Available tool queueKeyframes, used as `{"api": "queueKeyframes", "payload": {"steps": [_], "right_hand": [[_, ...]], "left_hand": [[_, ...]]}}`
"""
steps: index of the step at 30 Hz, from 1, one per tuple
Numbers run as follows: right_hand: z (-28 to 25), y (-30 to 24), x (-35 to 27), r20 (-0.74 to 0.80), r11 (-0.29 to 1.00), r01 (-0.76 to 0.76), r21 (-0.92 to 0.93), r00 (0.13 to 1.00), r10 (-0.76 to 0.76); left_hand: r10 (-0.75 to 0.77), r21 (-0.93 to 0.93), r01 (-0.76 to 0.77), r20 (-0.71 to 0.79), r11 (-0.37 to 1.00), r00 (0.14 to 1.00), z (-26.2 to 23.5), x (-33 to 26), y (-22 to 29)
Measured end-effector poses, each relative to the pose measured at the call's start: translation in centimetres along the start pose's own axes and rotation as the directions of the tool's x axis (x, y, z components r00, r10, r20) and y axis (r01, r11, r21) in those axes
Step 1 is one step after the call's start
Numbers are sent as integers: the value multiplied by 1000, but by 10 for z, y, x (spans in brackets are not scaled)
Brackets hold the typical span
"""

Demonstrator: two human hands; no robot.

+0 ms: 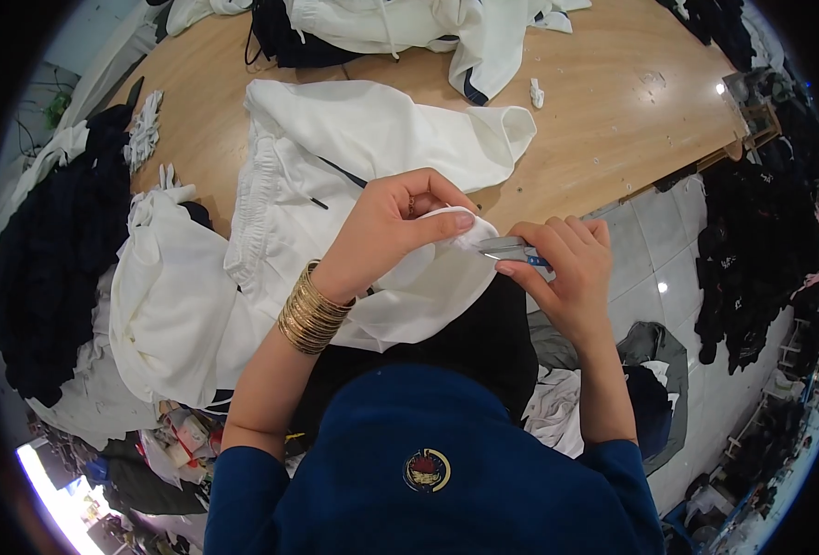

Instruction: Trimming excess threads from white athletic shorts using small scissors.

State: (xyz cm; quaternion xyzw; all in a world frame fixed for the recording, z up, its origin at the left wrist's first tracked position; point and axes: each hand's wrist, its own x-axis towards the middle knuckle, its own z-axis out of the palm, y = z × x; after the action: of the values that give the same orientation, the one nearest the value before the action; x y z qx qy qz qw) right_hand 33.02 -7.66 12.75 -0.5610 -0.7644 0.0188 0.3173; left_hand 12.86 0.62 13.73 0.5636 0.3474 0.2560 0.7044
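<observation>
at far left, off the table edge, a pile of dark garments hangs beside a heap of white garments. next over, the white sweatpants lie spread on the wooden table, elastic waistband to the left, one leg running toward the far edge, near part draped over your lap.

your left hand, stack of gold bangles on the wrist, is closed on a fold of the white fabric: thumb on top, fingers curled under, pinching it tight and lifting it just off the table edge.

your right hand sits just beside it, fingers wrapped shut around a small thread snipper, grey metal with a blue grip. its tip points left and touches the pinched fold. can't tell whether the blades are apart or together.

at far side of the table, more white clothing with dark trim is bunched up. on the right, dark garments hang over grey floor tiles.
</observation>
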Motion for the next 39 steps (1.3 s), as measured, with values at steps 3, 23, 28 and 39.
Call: {"api": "queueKeyframes", "payload": {"steps": [3,23,28,39], "right_hand": [[-3,2,2,0,999,21,-49,1000,-21],[-6,3,8,110,995,79,-60,991,-72],[-7,3,9,144,993,105,-58,985,-96],[-8,3,10,148,991,113,-73,984,-102]], "left_hand": [[-19,53,19,12,998,1000,0,3,2],[-102,116,86,133,989,986,-2,13,7],[-104,102,89,151,991,983,-2,14,4],[-109,93,96,151,991,982,-1,15,4]]}}
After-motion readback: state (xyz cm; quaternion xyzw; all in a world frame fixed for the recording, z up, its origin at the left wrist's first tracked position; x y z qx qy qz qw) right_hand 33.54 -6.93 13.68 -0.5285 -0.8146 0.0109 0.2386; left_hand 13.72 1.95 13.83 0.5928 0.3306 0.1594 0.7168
